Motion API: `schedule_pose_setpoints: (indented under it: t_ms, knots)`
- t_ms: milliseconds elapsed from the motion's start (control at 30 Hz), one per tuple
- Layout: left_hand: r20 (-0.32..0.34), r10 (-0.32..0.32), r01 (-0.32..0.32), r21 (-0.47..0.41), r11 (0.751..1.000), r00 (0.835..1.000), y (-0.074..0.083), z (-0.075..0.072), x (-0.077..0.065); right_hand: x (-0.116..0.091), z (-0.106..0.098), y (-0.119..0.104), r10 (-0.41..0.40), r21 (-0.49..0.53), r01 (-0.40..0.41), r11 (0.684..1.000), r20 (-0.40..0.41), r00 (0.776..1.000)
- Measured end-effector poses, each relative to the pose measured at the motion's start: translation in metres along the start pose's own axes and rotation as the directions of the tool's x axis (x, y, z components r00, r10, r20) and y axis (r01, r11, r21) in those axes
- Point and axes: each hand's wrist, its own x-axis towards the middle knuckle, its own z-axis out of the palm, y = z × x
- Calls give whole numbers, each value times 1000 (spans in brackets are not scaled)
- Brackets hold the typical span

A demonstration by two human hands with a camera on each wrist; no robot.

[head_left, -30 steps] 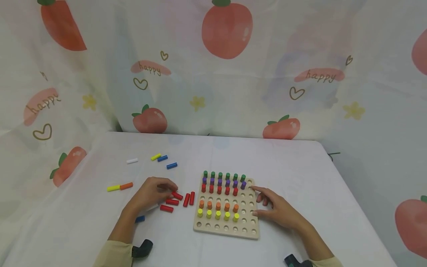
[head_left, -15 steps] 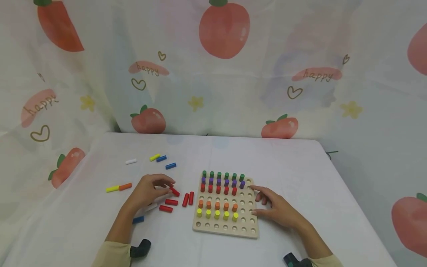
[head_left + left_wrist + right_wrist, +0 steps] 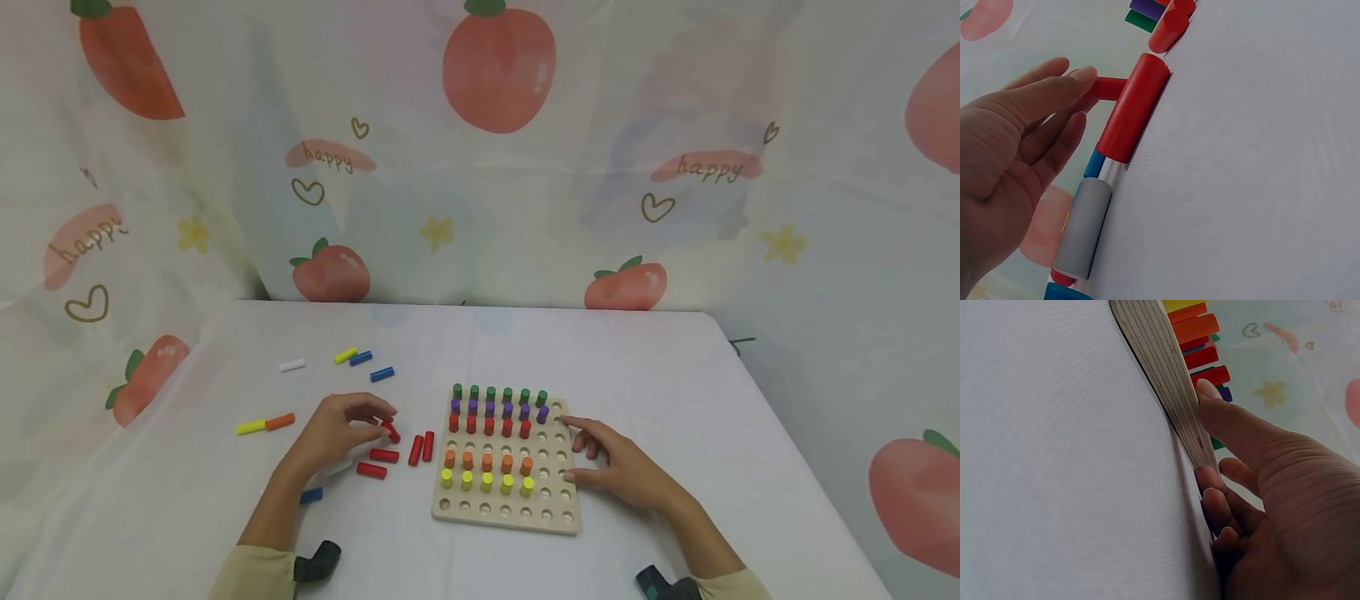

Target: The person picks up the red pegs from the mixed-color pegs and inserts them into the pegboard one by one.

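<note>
My left hand (image 3: 336, 432) pinches a red peg (image 3: 392, 432) between thumb and fingers, low over the white table. In the left wrist view the held peg (image 3: 1111, 89) juts out behind another red peg (image 3: 1135, 109) that lies on the cloth. To the right lies a wooden pegboard (image 3: 504, 523) with upright rows of green, purple, red, orange and yellow pegs; its nearest row of holes has no pegs. Along the board's right edge rests my right hand (image 3: 626, 467), index finger near the far corner, thumb lower down. The right wrist view shows the thumb (image 3: 1235, 422) against the layered wooden edge.
Several red pegs (image 3: 384, 456) lie between my left hand and the board. A blue peg (image 3: 311, 496) and a partly hidden white one are by the left wrist. Farther off lie yellow, orange (image 3: 281, 421), white (image 3: 292, 365) and blue pegs (image 3: 382, 374). A printed curtain hangs behind the table.
The red peg in my left hand has turned from lying nearly sideways to a steeper slant. My right hand stays at the board's edge. The whole head view has shifted slightly.
</note>
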Motion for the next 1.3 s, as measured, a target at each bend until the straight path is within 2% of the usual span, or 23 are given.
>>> schedule_pose_setpoints:
  t_ms: [567,967,1300]
  knots:
    - [25,-6,6,0,1000,1000,-2,6,0,0,0,-4,-11,-1,11,1000,-2,1000]
    - [60,-69,67,34,997,996,-2,12,1,-2,0,1,-13,1,13,1000,-4,1000]
    - [57,-22,19,61,998,998,3,11,4,0,-1,1,-15,0,15,1000,-4,1000]
